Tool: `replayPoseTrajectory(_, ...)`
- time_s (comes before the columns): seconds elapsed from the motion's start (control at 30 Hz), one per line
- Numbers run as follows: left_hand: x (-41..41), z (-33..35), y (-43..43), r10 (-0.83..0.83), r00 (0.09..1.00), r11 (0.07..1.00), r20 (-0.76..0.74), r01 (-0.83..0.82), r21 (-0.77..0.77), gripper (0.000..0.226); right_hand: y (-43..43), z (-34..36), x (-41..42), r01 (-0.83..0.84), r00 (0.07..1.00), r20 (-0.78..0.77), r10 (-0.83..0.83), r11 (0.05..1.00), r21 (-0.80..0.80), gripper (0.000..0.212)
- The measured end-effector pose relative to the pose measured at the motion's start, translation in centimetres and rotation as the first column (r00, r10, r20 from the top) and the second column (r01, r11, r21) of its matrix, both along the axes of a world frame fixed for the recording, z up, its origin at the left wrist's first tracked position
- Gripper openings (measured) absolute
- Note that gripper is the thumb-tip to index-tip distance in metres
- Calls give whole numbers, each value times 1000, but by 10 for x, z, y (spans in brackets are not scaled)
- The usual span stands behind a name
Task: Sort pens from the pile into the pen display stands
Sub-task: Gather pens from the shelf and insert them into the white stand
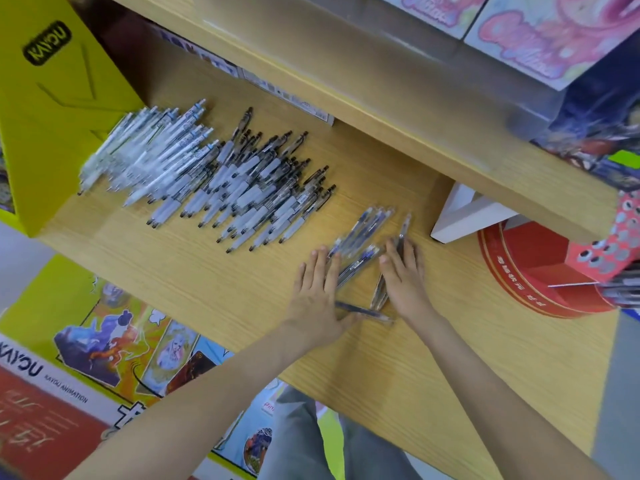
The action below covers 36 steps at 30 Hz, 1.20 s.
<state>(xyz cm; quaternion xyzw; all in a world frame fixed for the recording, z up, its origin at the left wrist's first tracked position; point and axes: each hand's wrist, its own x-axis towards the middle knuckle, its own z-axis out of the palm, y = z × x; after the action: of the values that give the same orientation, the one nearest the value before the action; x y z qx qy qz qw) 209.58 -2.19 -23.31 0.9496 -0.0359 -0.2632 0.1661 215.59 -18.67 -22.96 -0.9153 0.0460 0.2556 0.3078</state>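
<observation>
Wood tabletop (225, 282): carries all the pens, which lie flat on it.
Main pile (214, 174): back left, with pale-barrelled pens on its left and dark-clipped ones on its right, all roughly parallel. It looks grouped by kind and not yet moved to a stand.
Blue pens (360, 244): a small loose batch apart from the pile, front right, between the two hands.
Left hand (317, 289): flat, fingers straight, pressed against the batch's left side.
Right hand (403, 271): also flat with straight fingers, resting over a couple of pens on the batch's right side. The hands seem to be herding the batch together for one grab.
Stray pen (363, 311): lies crosswise by the left thumb.
Red display stand (526, 271): at the right edge near the batch, probably where the batch is going. It is partly blurred.
</observation>
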Motion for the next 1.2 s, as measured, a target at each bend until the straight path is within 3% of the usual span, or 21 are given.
replayPoseTrajectory(0.13, 9, 12, 5, 107, 994, 974, 29, -99, -206, 102, -13, 8, -6, 142, 986, 68, -152, 981, 135, 62)
replayPoseTrajectory(0.2, 25, 15, 6, 134, 985, 969, 111, -107, -224, 93, -17, 15, -25, 16, 987, 159, -27, 997, 72, 78)
replayPoseTrajectory(0.27, 46, 14, 3, 123, 979, 973, 165, -87, -212, 85, -18, 15, -50, -236, 933, 258, 250, 968, -83, 84)
replayPoseTrajectory(0.37, 69, 9, -8, 49, 986, 982, 160, -18, -190, 78, -19, -1, -79, -437, 755, 382, 533, 844, -313, 55)
replayPoseTrajectory(0.47, 74, -1, -19, -83, 988, 994, 128, 91, -56, 78, -23, -12, -91, -403, 675, 500, 543, 839, -367, 29)
replayPoseTrajectory(0.57, 65, -8, -21, -200, 972, 978, 127, 189, 93, 71, -43, -17, -95, -374, 649, 513, 562, 822, -429, 33)
replayPoseTrajectory(0.67, 56, -9, -19, -175, 971, 984, 162, 173, 31, 67, -72, -17, -86, -233, 791, 482, 377, 914, -333, 42)
replayPoseTrajectory(0.73, 57, -6, -20, -26, 992, 973, 125, 54, -226, 65, -83, -14, -71, -58, 884, 443, 149, 975, -213, 38)
replayPoseTrajectory(0.8, 64, 4, -24, 209, 978, 829, 7, -173, -532, 62, -79, -6, -52, 81, 919, 392, -38, 992, -94, 38)
replayPoseTrajectory(0.83, 67, 9, -26, 304, 951, 753, -50, -272, -599, 60, -73, -2, -43, 129, 921, 375, -103, 991, -45, 39)
replayPoseTrajectory(0.87, 71, 13, -26, 373, 926, 730, -55, -329, -599, 59, -66, 1, -35, 162, 924, 350, -152, 987, 0, 41)
replayPoseTrajectory(1.03, 65, 0, -3, 378, 922, 908, 87, -351, -231, 65, -28, 3, -24, 277, 926, 218, -310, 946, 170, 53)
replayPoseTrajectory(1.13, 67, 10, -10, 478, 878, 854, -11, -468, -227, 53, -8, 6, -17, 490, 843, 54, -535, 805, 333, 61)
replayPoseTrajectory(1.2, 80, 23, -25, 475, 876, 852, -88, -483, -204, 47, 3, 5, -11, 503, 824, 51, -565, 769, 395, 49)
